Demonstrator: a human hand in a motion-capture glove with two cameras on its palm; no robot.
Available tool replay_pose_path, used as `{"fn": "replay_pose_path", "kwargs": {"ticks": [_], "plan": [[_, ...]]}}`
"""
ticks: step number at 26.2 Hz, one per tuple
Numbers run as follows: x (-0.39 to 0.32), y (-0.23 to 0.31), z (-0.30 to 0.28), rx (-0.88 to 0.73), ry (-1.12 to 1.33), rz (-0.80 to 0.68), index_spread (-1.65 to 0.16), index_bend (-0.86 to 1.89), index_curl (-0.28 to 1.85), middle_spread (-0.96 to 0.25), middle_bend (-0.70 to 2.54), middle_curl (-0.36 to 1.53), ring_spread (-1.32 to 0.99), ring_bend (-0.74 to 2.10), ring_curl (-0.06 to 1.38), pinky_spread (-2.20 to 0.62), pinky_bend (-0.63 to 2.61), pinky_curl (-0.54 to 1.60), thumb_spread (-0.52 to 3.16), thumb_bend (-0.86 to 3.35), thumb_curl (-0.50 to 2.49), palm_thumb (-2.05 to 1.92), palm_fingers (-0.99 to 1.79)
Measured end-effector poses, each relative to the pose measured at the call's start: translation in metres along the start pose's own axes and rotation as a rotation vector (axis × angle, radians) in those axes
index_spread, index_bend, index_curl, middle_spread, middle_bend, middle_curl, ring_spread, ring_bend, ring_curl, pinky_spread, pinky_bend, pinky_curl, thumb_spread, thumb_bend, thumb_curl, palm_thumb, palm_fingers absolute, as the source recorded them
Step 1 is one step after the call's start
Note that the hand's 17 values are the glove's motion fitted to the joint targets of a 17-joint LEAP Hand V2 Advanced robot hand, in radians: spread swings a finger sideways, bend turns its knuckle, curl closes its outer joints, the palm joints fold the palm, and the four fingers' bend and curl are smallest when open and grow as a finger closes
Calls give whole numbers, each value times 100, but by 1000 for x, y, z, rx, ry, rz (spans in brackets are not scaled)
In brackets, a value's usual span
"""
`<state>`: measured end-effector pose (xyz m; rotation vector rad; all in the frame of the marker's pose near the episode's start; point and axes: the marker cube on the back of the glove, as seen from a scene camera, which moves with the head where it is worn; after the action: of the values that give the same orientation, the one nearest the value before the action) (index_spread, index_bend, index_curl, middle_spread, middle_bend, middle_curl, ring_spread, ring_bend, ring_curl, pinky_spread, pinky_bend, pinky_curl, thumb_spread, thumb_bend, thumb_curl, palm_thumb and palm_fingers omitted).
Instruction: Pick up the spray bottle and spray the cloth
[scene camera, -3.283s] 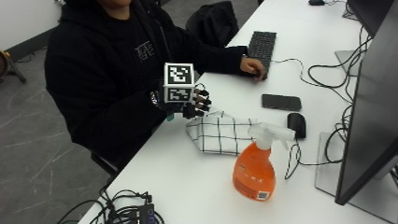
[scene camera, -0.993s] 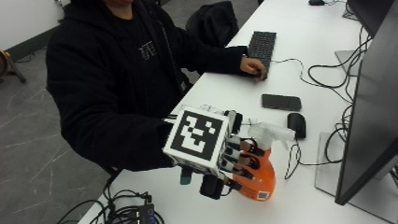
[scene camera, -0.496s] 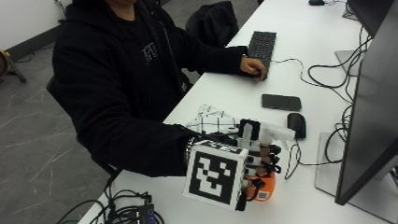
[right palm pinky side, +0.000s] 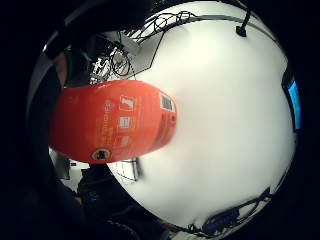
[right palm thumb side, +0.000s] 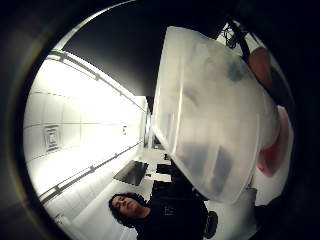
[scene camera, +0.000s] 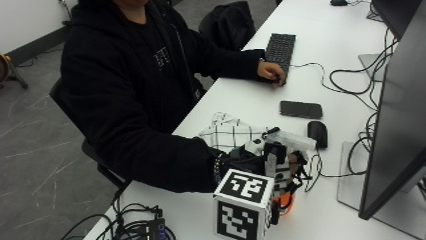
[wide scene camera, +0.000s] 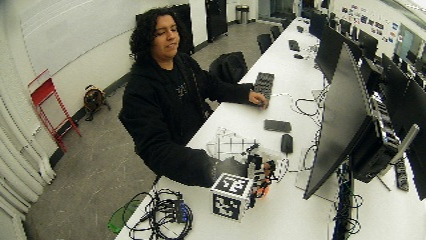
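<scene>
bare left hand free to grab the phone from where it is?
Probably yes. The bare left hand rests by the keyboard, and the phone lies on open table just beyond it, with only a thin cable nearby.

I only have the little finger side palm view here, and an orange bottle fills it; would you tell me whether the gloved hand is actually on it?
Observer: Yes. In the outside view the gloved right hand is wrapped around the spray bottle, hiding most of it.
Operator: Thank you. Where is the cloth?
Observer: The checked cloth lies flat on the white table, just beyond the hand.
Operator: And the other hand?
Observer: The bare hand rests at the keyboard.
</scene>
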<state>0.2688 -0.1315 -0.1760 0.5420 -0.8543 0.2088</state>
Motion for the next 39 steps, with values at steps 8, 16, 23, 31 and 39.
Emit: {"fn": "replay_pose_path", "kwargs": {"ticks": [8,16,23,31,39], "plan": [[-4,-2,10,191,-110,-4,-32,25,36,-20,34,42,-21,43,37,0,14,27,91,-1,41,85,116],[-6,-10,22,337,-186,54,-30,16,38,-22,43,47,-23,53,42,-18,29,34,80,-3,45,88,136],[-6,-8,27,368,-117,34,-29,23,42,-21,47,50,-23,56,45,-25,41,38,65,-2,52,92,140],[-5,-7,32,427,-20,-16,-28,31,48,-20,58,55,-22,67,49,-28,42,41,52,-2,59,94,147],[-12,-25,31,514,-40,-74,-28,37,52,-20,62,57,-21,72,51,-30,46,42,45,-2,64,94,144]]}}
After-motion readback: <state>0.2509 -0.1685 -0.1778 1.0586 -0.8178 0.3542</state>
